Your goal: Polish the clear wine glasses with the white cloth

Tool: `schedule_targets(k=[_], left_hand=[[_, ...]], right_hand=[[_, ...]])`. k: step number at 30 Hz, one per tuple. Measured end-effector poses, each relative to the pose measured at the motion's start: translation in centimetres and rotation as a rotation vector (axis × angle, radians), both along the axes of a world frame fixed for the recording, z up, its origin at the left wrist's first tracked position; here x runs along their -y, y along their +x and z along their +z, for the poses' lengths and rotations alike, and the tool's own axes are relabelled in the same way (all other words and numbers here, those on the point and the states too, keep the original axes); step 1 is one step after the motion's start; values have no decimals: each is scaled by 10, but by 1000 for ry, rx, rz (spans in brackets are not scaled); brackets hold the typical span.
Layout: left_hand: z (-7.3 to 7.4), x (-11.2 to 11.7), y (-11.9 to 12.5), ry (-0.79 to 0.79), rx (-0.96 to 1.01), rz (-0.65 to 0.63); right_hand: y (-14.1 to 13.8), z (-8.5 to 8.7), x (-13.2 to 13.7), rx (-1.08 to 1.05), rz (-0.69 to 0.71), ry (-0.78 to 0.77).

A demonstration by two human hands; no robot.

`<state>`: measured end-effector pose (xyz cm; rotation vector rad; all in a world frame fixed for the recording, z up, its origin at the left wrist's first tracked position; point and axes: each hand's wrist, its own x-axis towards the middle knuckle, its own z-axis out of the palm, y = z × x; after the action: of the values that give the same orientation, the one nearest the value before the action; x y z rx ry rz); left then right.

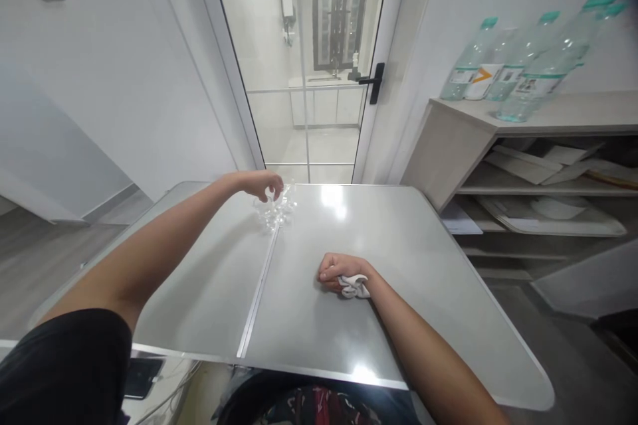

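Observation:
At the far edge of the table (199, 292), my left hand (260, 184) is stretched out with its fingers curled down round a part of a clear, shiny object (279, 211). Glare and see-through edges hide its exact kind, and I cannot tell whether it is one piece or several. My right hand (339, 271) rests in a fist on the right half of the table. A crumpled white cloth (355, 287) sticks out of that fist on the wrist side.
Beyond the table stands a glass door (269, 119) with a black handle (377, 83). To the right, a shelf unit (448, 146) carries several clear bottles (535, 83) and papers (528, 166). A dark phone-like device (143, 377) lies below the table's front edge.

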<state>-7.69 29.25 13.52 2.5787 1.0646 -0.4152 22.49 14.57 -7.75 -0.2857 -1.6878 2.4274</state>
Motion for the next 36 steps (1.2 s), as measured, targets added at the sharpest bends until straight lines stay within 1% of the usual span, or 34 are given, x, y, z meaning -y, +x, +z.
schedule_targets(k=[3,8,11,13,16,23,31,36], left_hand=[[-3,2,-42,10,-40,87],[-13,1,-106,17,-69,201],[-20,-1,-135,17,-75,275],[-23,-2,-147,16,-73,312],[-26,-1,-155,3,-70,357],[-24,8,-152,-9,-118,428],[-34,4,-163,-20,-104,409],[-31,8,-158,-8,-112,408]], right_hand=[[0,1,0,16,10,5],[0,0,-1,13,15,7],[0,-2,-2,19,10,6],[0,-2,-2,24,9,2],[0,0,-2,29,12,-9],[0,1,0,17,-3,-28],[0,2,-1,27,8,-4],[0,0,-1,38,4,1]])
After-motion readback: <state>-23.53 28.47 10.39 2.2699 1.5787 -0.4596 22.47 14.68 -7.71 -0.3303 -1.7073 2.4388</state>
